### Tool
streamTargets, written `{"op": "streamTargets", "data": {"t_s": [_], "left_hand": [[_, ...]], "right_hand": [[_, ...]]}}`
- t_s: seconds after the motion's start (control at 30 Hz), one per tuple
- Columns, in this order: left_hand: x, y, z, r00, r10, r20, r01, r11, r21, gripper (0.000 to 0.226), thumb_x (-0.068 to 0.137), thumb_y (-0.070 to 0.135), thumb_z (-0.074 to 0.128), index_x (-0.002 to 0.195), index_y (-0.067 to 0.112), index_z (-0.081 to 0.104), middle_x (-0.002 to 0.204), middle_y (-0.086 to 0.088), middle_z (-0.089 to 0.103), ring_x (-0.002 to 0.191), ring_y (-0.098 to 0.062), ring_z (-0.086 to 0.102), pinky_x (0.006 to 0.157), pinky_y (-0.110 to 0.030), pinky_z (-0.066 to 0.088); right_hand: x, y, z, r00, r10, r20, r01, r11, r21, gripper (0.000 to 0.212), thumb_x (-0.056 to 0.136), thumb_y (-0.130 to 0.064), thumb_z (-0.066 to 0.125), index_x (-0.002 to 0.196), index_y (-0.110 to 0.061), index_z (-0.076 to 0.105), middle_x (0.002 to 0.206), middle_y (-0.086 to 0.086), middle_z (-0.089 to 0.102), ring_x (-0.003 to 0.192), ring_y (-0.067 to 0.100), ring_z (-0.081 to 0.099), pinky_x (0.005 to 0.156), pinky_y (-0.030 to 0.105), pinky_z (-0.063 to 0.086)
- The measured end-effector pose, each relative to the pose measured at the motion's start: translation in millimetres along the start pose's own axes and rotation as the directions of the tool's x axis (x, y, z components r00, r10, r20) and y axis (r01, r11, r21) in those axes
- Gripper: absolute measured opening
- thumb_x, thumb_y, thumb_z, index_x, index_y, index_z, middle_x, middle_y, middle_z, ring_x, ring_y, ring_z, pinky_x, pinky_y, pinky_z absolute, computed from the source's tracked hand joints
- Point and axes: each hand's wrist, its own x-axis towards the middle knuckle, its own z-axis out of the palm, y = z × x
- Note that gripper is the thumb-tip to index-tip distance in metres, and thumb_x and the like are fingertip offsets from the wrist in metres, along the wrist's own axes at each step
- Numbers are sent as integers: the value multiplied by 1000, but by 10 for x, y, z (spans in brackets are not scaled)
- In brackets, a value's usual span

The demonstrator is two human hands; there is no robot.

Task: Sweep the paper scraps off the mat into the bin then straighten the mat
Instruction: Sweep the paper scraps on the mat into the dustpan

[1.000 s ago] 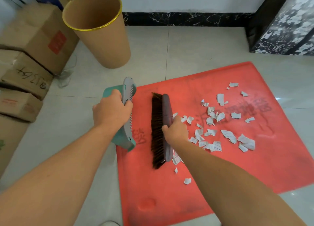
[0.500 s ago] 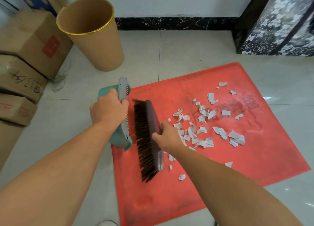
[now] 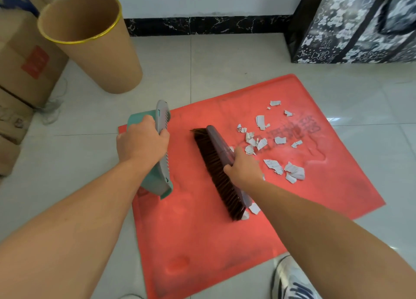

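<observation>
A red mat [image 3: 198, 235] lies askew on the tiled floor. Several white paper scraps [image 3: 273, 166] are scattered on its right half, a few tucked behind the brush. My right hand [image 3: 244, 168] grips a grey hand brush [image 3: 219, 168] with dark bristles, standing on the mat left of the scraps. My left hand [image 3: 141, 141] holds a teal dustpan [image 3: 161, 184] with a grey toothed rim, standing on edge at the mat's left border. A tall tan bin [image 3: 90, 39] with a gold rim stands on the floor at the far left.
Cardboard boxes [image 3: 24, 69] are stacked along the left, with loose string beside them. A large black-and-white patterned bag [image 3: 360, 24] stands at the back right against the wall. My shoe [image 3: 292, 280] shows at the bottom right, just off the mat's near edge.
The brush swung left to just beside the dustpan, then moved back right, away from it. The scrap pile looks more gathered. The dustpan stayed at the mat's left edge.
</observation>
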Motion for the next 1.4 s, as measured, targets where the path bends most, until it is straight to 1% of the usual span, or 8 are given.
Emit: {"op": "streamTargets", "data": {"t_s": [0.13,0.3,0.43,0.6,0.9,1.1,1.23,1.4], "left_hand": [[0,179,-21,999,47,-11,-47,999,2,28,91,39,51,91,11,51,88,-16,58,90,-39,57,79,-41,42],[0,367,19,993,117,-25,-117,993,17,30,91,39,52,94,9,53,95,-22,63,92,-41,59,79,-42,42],[-31,462,74,991,131,-20,-130,991,23,32,91,40,53,95,8,54,96,-23,62,94,-42,59,81,-43,42],[-73,705,228,983,182,15,-182,983,32,34,92,39,53,99,6,56,99,-26,62,96,-43,59,84,-44,44],[-276,1109,497,917,383,112,-398,894,207,29,92,38,54,96,9,52,98,-25,63,96,-41,60,78,-40,39],[-346,1277,655,886,430,172,-463,843,274,31,90,38,57,97,7,57,96,-22,65,92,-40,62,71,-37,36],[-374,1296,624,889,409,209,-455,843,288,32,90,40,56,97,9,56,94,-18,65,88,-37,61,70,-36,38],[-340,1200,466,910,356,211,-403,877,262,31,91,40,53,99,10,56,92,-13,63,81,-32,55,70,-36,38]], "right_hand": [[80,110,-184,998,-10,-68,10,1000,13,24,84,-22,57,95,-15,37,85,7,51,78,33,53,62,35,37],[28,295,-454,994,-110,-27,113,980,165,26,84,-22,62,84,-14,38,71,1,48,64,20,44,51,33,29],[-1,578,-855,993,-98,-63,105,989,109,28,79,-24,62,76,-19,35,69,1,46,63,21,42,51,33,26],[-184,1071,-1186,951,123,-284,-99,990,96,21,80,-23,62,86,-11,45,74,4,49,73,28,48,59,33,29],[-831,1689,-1150,795,486,-363,-477,871,122,33,85,-27,54,113,-13,48,104,11,54,89,35,56,69,38,42],[-1077,1939,-1050,734,618,-280,-603,784,149,36,86,-21,51,120,-9,47,111,15,53,88,35,55,70,39,45],[-1021,1757,-824,760,620,-195,-549,773,316,39,89,-19,52,125,-6,47,108,14,55,87,33,53,70,34,41],[-749,1297,-700,823,559,-96,-452,749,485,30,85,-19,55,113,-7,51,100,13,56,82,34,60,73,47,58]]}}
